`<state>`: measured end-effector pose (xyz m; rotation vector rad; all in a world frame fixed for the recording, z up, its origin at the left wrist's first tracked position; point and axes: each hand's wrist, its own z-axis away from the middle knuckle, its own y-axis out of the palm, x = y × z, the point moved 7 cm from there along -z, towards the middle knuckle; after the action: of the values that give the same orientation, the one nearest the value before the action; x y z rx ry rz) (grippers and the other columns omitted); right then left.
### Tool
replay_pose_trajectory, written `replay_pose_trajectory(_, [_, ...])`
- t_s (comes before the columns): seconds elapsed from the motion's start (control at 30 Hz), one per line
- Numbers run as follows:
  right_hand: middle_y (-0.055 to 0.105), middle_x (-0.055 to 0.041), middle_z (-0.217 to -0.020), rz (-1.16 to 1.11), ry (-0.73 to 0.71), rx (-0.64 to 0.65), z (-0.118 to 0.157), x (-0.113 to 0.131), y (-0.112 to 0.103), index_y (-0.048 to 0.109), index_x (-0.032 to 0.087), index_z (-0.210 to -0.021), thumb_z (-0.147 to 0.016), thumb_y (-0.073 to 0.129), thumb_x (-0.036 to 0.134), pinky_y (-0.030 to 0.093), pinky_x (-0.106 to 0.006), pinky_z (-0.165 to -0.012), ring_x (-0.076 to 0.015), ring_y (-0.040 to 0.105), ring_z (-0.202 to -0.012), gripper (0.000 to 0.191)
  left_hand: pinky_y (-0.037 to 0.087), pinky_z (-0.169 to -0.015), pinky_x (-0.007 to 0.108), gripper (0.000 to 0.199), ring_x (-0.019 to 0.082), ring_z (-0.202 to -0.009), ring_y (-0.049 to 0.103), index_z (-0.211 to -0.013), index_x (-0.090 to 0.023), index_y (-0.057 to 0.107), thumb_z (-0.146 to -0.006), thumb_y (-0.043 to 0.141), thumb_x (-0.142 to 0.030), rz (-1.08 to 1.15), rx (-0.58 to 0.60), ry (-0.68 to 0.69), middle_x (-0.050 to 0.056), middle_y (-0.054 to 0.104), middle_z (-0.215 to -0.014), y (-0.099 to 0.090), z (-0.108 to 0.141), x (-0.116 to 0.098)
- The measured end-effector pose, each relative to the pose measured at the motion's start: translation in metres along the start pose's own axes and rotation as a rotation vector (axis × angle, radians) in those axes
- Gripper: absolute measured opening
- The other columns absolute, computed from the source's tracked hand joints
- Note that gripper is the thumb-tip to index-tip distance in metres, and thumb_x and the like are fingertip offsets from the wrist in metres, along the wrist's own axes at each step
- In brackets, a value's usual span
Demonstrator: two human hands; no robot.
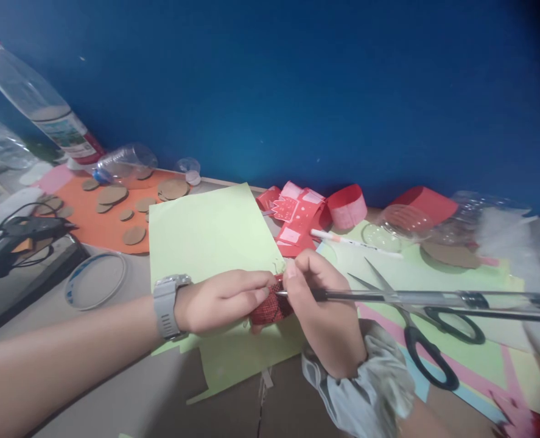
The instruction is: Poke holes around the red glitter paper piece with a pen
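Above the light-green paper sheet [206, 237], the small dark-red checked piece [266, 311] seems light and soft, best held by its edges: the left hand [226, 298] pinches its nine-o'clock side, the right hand [327, 322] grips a slim black-and-clear pen [434, 297] at three o'clock.

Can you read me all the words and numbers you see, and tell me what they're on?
No words or numbers are clear enough to read.
Label on the red-capped bottle: too blurred.
Dark marks on the white pen: too small.
Blue marks inside the round ring: too blurred.
Grey wristwatch: no numbers can be made out.
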<state>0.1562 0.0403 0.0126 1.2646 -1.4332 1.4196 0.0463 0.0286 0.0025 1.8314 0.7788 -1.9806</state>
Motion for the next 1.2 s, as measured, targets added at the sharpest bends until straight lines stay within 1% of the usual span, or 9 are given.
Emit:
replay_pose_trajectory(0.13, [0.029,0.0066,-0.057,0.01,0.002,-0.006,0.0002,-0.0002,0.0006,0.032,0.021,-0.063,-0.088,0.046,0.019,0.029,-0.022,-0.049,-0.0083,0.03,-0.051,0.029,0.046,-0.077,0.027,0.035,0.016,-0.072,0.056,-0.086,-0.014,0.049,-0.102,0.024,-0.032,0.008,0.006,-0.003,0.007,0.06,-0.074,0.0006,-0.0004,0.0006])
replay_pose_trajectory(0.53, [0.029,0.0064,-0.057,0.032,-0.016,-0.023,0.0007,-0.0016,-0.0001,0.032,0.021,-0.063,-0.088,0.046,0.021,0.03,-0.023,-0.049,-0.0087,0.03,-0.051,0.029,0.046,-0.08,0.029,0.038,0.016,-0.074,0.056,-0.086,-0.014,0.049,-0.102,0.022,-0.034,-0.04,0.012,0.002,0.007,0.06,-0.077,0.0012,0.0,0.0021])
replay_pose_trajectory(0.9, [0.028,0.0063,-0.056,0.032,-0.011,-0.016,-0.0002,0.0013,-0.0005,0.031,0.021,-0.062,-0.088,0.046,0.022,0.03,-0.023,-0.049,-0.0089,0.03,-0.051,0.03,0.047,-0.079,0.028,0.038,0.016,-0.073,0.056,-0.084,-0.015,0.047,-0.102,0.022,-0.036,-0.033,0.018,-0.001,0.006,0.059,-0.075,0.0017,0.0004,0.0036])
replay_pose_trajectory(1.2, [0.031,0.006,-0.058,0.006,-0.006,0.0,-0.0003,-0.0039,0.0014,0.032,0.021,-0.064,-0.089,0.045,0.021,0.03,-0.023,-0.051,-0.0089,0.032,-0.052,0.028,0.047,-0.077,0.027,0.036,0.015,-0.073,0.056,-0.084,-0.015,0.048,-0.102,0.024,-0.034,-0.027,0.002,0.0,0.006,0.059,-0.075,0.0004,0.0008,0.0025])
